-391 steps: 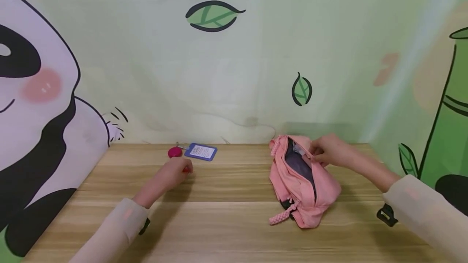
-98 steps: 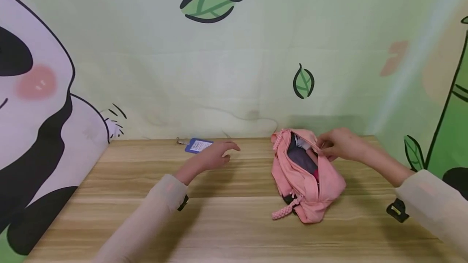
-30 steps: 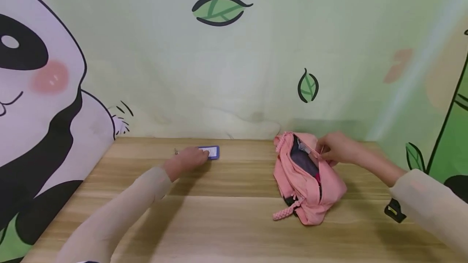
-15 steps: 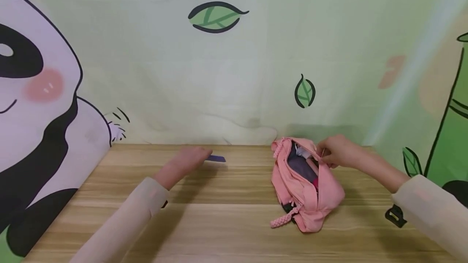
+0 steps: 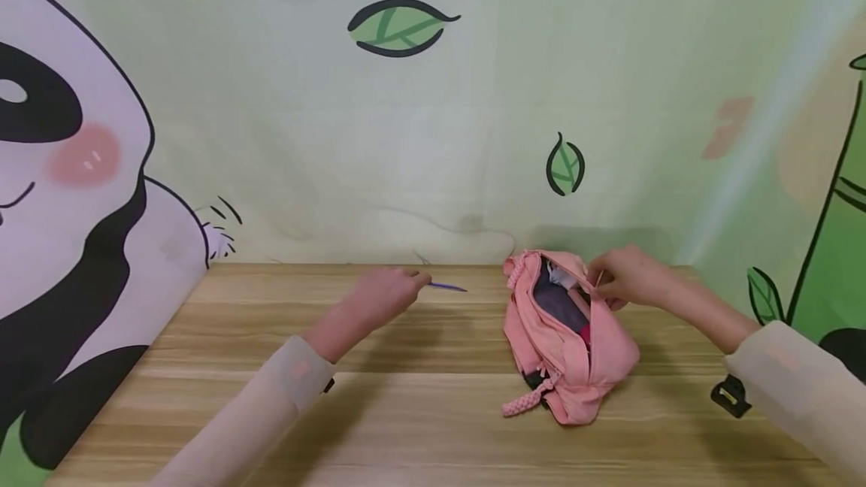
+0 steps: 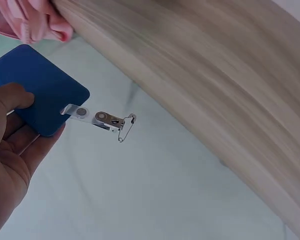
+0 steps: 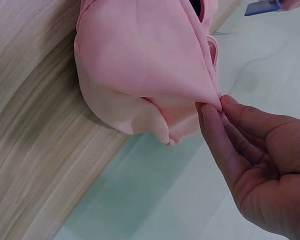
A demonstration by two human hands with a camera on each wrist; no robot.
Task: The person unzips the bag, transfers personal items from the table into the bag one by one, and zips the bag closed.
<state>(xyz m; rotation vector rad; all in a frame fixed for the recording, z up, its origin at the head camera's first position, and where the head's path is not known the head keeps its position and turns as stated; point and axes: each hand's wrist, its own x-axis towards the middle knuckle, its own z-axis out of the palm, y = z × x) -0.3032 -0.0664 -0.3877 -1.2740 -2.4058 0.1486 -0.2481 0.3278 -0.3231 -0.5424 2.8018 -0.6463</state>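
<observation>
My left hand point(image 5: 375, 299) pinches a blue badge holder point(image 6: 45, 85) between thumb and fingers, raised over the table to the left of the bag. A clear strap with a metal clip and pin point(image 6: 110, 120) dangles from the holder's end. In the head view the holder shows nearly edge-on as a thin blue strip. My right hand point(image 5: 629, 276) pinches the edge of the pink bag's opening point(image 7: 210, 102) and draws it aside. The pink bag point(image 5: 612, 352) lies unzipped on the table; inside its dark lining show something whitish and a bit of red.
The wood-grain table point(image 5: 419, 427) runs back to a printed cloth backdrop point(image 5: 433, 134) with leaves and a panda. A braided pink zipper pull point(image 5: 524, 402) lies at the bag's near left side.
The red round item seen earlier beside the badge holder is gone from the table. My left hand has picked up the badge holder and carried it right. My right hand stays on the bag's edge.
</observation>
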